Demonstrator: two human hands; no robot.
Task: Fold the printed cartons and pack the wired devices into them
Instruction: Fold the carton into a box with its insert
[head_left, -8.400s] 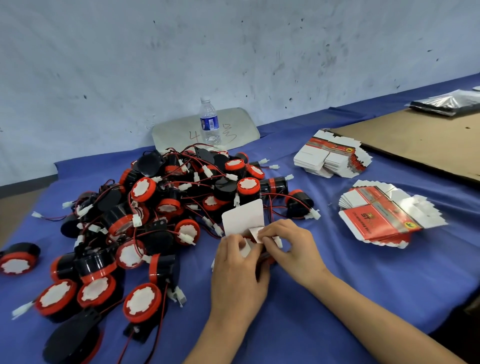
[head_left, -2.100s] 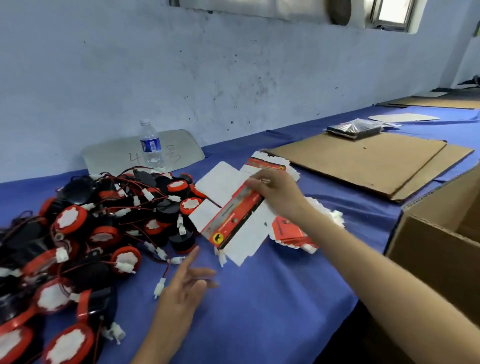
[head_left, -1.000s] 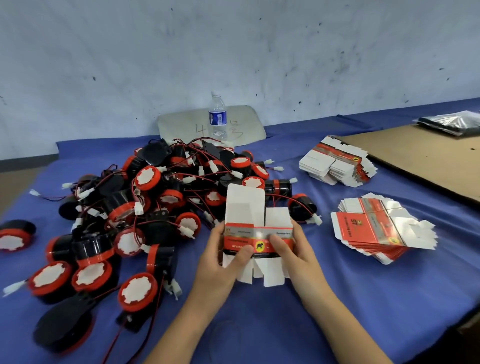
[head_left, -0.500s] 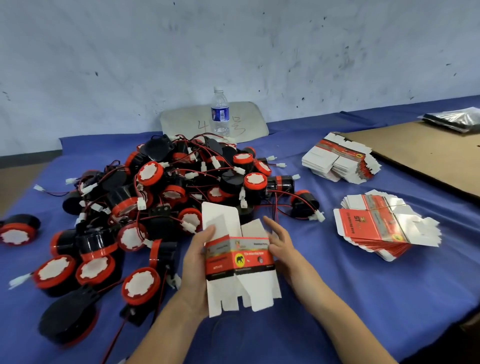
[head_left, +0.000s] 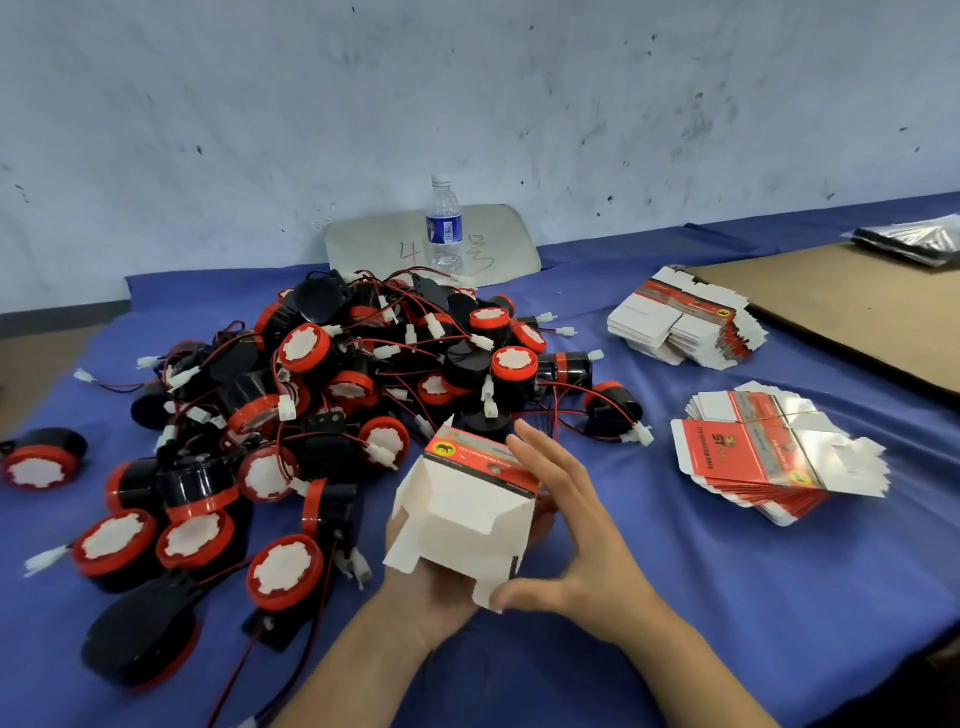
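One view only, head-worn, wide-angle. Looks forward and down from behind and above left grip (head_left: 431, 590) and right grip (head_left: 574, 525). Both close to lens, low in centre of frame, carton (head_left: 467, 514) between them. Forearms (head_left: 363, 670) enter from bottom edge. Blue surface (head_left: 701, 613) runs away from grips. Device pile (head_left: 363, 374) beyond and left of grips, carton stacks (head_left: 763, 457) right of grips, wall (head_left: 467, 104) far beyond.

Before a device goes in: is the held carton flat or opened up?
Opened into a box: the carton has squared sides, white end flaps unclosed; left hand grips it, right hand touches it.
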